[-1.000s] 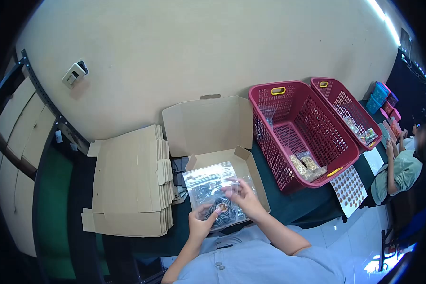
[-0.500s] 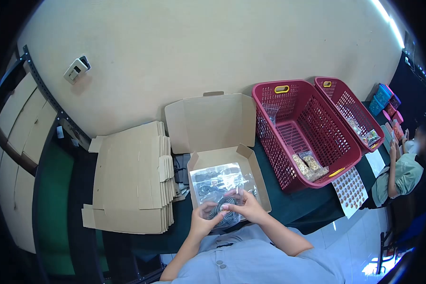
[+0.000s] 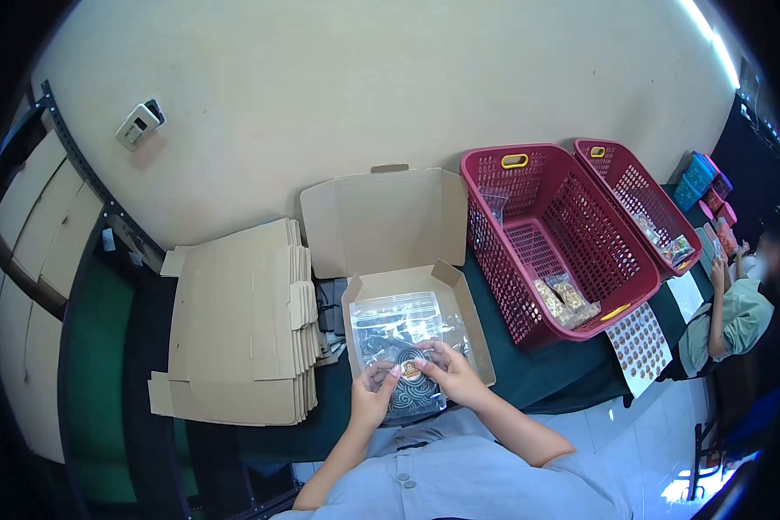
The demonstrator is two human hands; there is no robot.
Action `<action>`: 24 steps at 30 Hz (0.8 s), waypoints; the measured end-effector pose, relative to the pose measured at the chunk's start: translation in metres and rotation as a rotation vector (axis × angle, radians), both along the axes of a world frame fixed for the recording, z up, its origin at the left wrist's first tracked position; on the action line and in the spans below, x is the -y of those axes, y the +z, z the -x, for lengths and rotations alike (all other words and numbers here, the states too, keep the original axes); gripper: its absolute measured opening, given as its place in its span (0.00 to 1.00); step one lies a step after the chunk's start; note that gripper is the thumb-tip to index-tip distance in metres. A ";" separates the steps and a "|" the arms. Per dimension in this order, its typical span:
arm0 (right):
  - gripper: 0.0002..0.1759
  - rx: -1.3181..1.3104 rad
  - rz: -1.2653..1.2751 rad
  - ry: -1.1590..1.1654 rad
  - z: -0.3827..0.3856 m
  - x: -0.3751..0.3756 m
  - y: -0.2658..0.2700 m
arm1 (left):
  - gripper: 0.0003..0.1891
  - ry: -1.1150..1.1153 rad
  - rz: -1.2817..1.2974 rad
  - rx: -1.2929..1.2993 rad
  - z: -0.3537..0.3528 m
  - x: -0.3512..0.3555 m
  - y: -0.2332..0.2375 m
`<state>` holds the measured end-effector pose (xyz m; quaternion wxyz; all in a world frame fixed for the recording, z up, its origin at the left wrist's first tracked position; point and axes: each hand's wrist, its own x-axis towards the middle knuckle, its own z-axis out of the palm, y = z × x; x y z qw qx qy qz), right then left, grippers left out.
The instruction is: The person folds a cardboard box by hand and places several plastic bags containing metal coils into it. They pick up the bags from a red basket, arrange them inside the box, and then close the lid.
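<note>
A clear zip-top plastic bag (image 3: 414, 400) with dark, spiral-patterned contents is held between both hands over the front of an open cardboard box (image 3: 481, 354). On the bag's front is a small round sticker (image 3: 410, 371), orange and white. My left hand (image 3: 373, 397) grips the bag's left side, its thumb by the sticker and its fingers partly behind the plastic. From the right, my right hand (image 3: 452, 378) pinches the bag, thumb at the sticker's other edge. More clear plastic packaging (image 3: 456, 334) lies inside the box, its contents hard to make out.
Flattened cardboard boxes (image 3: 230, 325) are stacked at left. Two maroon baskets, one near (image 3: 572, 195) and one farther (image 3: 620, 165), hold bagged goods. A sheet of round stickers (image 3: 640, 347) hangs over the table edge. Another person (image 3: 737, 316) is at far right.
The bag's front now shows more fully, with the sticker visible between my thumbs. My hands have parted slightly around it and shifted a little.
</note>
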<state>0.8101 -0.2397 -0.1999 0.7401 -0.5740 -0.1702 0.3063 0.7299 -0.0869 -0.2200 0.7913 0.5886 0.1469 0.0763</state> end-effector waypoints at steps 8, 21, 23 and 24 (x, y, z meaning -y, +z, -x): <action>0.19 -0.013 -0.018 0.004 -0.006 0.000 0.018 | 0.15 -0.048 -0.154 0.151 0.003 0.006 0.000; 0.14 -0.020 0.129 0.154 -0.010 0.009 0.005 | 0.16 -0.092 -0.075 0.096 0.001 -0.011 0.009; 0.15 -0.030 0.135 0.149 -0.011 0.010 0.001 | 0.11 -0.069 -0.173 0.045 0.001 -0.015 0.014; 0.16 -0.024 0.120 0.195 -0.013 0.012 0.000 | 0.09 -0.068 -0.132 0.075 0.001 -0.016 0.017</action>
